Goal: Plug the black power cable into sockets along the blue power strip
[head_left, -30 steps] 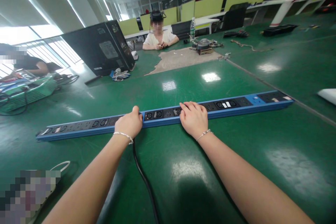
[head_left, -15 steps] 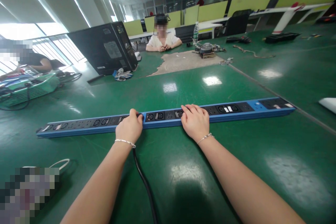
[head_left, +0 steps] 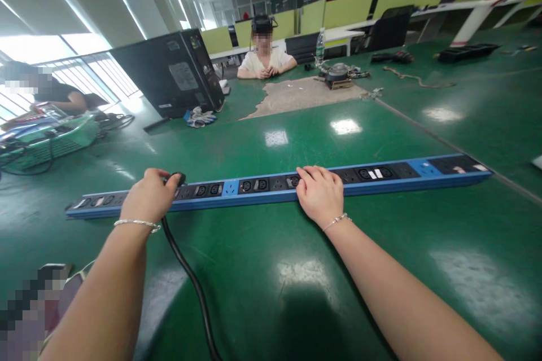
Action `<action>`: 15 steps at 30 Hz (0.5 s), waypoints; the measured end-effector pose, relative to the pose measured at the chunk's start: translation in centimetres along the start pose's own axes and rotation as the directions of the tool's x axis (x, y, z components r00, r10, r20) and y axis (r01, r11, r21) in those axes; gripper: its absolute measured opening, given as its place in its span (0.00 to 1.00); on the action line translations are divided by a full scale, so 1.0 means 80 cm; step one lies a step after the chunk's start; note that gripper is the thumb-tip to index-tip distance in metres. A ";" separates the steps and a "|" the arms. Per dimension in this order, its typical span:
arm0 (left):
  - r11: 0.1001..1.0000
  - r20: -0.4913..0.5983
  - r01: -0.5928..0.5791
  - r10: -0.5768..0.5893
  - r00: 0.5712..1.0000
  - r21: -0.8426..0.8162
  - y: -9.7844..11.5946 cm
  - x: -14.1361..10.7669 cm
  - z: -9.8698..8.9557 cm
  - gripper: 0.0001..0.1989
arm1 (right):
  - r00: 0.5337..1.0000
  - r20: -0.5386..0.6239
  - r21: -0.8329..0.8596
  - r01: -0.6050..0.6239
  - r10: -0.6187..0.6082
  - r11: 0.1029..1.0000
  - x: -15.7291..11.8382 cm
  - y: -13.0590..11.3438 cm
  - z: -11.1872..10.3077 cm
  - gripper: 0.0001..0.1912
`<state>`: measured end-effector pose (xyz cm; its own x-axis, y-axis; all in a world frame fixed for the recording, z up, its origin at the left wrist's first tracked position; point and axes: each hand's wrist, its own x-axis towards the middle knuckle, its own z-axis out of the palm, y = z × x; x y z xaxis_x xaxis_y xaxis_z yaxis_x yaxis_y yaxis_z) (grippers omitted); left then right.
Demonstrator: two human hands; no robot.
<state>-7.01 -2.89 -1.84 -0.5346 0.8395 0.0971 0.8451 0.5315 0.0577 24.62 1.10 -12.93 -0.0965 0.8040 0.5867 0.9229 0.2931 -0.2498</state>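
Left hand point(head_left: 148, 194) grips black plug point(head_left: 180, 179) over the blue power strip's point(head_left: 271, 197) left half.
Strip lies crosswise on green table point(head_left: 245, 271), right end slightly farther; right hand point(head_left: 320, 194) open, resting right of its middle; plug nearer left hand.

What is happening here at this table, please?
A person's left hand holds the plug of a black cable above a long blue power strip. The right hand rests on the strip, near its middle. Across the green table, another person sits with both hands together.
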 end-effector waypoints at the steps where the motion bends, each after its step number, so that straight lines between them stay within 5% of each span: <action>1: 1.000 0.034 -0.012 0.011 0.999 0.025 -0.011 0.006 0.007 0.24 | 1.000 -0.004 0.003 0.000 0.000 1.000 0.000 0.000 0.000 0.17; 6: 0.996 0.093 -0.034 0.026 0.995 0.077 -0.037 0.016 0.032 0.25 | 1.000 -0.011 0.002 -0.001 0.001 1.000 0.000 0.000 0.001 0.17; 15: 0.988 0.099 -0.116 0.106 0.989 0.099 -0.036 0.019 0.054 0.25 | 1.000 -0.012 -0.024 0.018 -0.018 1.000 0.001 0.000 0.000 0.17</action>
<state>-10.26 -2.62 -6.16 -0.4393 0.8983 0.0036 0.8970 0.4389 -0.0529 24.60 1.15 -12.93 -0.1091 0.7925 0.6000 0.9298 0.2948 -0.2204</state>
